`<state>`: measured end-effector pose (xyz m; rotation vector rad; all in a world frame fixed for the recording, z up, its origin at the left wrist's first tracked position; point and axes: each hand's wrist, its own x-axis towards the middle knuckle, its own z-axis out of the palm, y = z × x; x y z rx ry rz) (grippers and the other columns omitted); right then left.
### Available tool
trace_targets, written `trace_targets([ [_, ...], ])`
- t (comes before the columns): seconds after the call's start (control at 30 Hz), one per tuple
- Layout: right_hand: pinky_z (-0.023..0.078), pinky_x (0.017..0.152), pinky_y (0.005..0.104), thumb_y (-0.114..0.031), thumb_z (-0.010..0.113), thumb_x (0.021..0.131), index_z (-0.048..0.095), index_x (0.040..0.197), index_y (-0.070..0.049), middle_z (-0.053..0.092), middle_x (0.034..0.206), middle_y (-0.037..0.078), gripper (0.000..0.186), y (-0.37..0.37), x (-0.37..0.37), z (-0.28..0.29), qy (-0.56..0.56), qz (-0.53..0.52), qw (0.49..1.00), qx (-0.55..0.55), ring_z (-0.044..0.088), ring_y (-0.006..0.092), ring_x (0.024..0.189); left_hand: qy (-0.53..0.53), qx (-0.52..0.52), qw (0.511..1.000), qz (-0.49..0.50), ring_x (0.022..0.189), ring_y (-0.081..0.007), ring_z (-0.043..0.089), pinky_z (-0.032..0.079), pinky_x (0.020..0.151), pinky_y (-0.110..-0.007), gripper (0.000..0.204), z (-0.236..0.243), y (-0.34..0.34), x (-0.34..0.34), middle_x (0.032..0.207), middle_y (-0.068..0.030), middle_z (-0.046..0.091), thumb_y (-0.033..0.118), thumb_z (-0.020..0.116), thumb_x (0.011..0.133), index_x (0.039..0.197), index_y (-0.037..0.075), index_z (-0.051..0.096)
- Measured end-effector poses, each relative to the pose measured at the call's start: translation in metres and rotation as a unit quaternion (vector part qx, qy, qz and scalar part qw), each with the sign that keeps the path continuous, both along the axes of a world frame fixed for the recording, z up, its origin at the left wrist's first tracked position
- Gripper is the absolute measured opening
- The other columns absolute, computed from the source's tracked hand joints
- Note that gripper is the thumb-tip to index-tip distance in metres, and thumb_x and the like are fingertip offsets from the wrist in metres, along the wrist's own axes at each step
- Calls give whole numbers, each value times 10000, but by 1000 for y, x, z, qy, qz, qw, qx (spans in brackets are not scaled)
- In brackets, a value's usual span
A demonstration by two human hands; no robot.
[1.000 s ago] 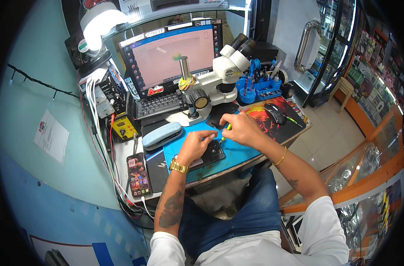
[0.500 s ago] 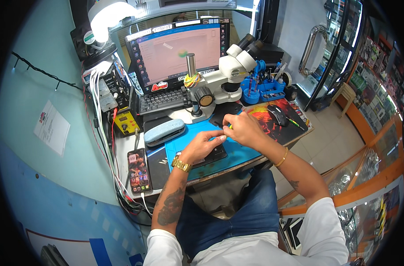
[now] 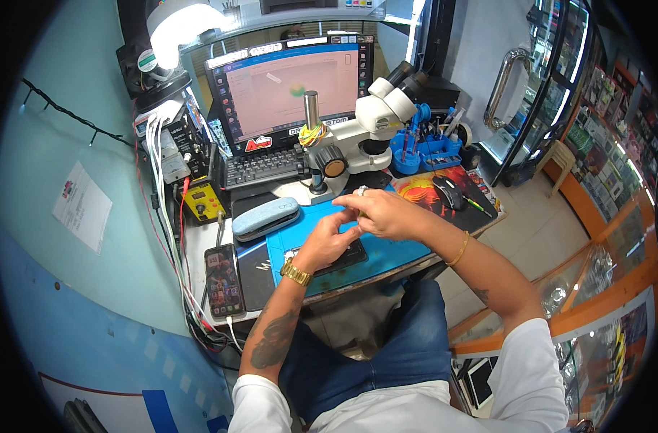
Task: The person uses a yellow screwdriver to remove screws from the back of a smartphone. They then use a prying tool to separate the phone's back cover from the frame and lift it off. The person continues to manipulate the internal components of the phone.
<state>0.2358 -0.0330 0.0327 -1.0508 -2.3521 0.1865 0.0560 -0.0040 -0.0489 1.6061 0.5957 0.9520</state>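
Over the blue mat, my hands meet above a black phone-like device, which they partly hide. My right hand is closed around a small upright yellow-green tool, mostly covered, with its index finger stretched leftward. Beside and below it, my left hand has its fingers curled up toward the tool; what they hold, if anything, is hidden. A light-blue case lies left of my hands. Another phone, with a white cable plugged in, lies at the desk's left.
A microscope stands before the monitor and keyboard. Blue tool holders, a mouse and a pen are at the right. A yellow-fronted unit and cables crowd the left, under a lamp.
My right hand has turned and shifted down, its index finger now extended leftward over the left hand. My left fingers have risen toward it. The charging phone's screen has dimmed.
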Motion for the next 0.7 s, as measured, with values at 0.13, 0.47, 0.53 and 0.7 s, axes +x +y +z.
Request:
trace_targets([
  [0.13, 556, 726, 545, -252, 608, 927, 640, 1203, -122, 728, 840, 183, 307, -11, -10, 16, -137, -128, 981, -54, 700, 436, 829, 232, 107, 967, 1, 1042, -299, 712, 458, 1080, -424, 324, 18, 4, -9, 1083, -151, 762, 207, 768, 891, 1141, 5, 723],
  [0.47, 559, 735, 528, -308, 665, 917, 686, 1224, -109, 746, 876, 166, 366, -10, -9, 12, -105, -160, 981, -34, 717, 401, 844, 177, 91, 979, 49, 895, -147, 691, 538, 856, -326, 290, 16, 4, -2, 981, -100, 757, 177, 850, 802, 1027, 28, 742],
  [0.53, 562, 751, 506, -298, 688, 907, 681, 1245, -113, 744, 916, 183, 386, -10, -6, 5, -86, -140, 986, -13, 716, 393, 858, 226, 115, 963, 86, 921, -159, 694, 547, 817, -326, 342, 20, 3, 0, 1027, -106, 753, 181, 867, 781, 1061, 31, 739],
  [0.7, 560, 778, 475, -208, 687, 888, 675, 1267, -107, 734, 967, 201, 392, -14, -9, 15, -97, -165, 981, -34, 709, 377, 885, 291, 260, 917, 80, 1019, -303, 661, 511, 899, -436, 353, 7, 8, -13, 1043, -120, 722, 303, 922, 671, 926, 97, 793],
])
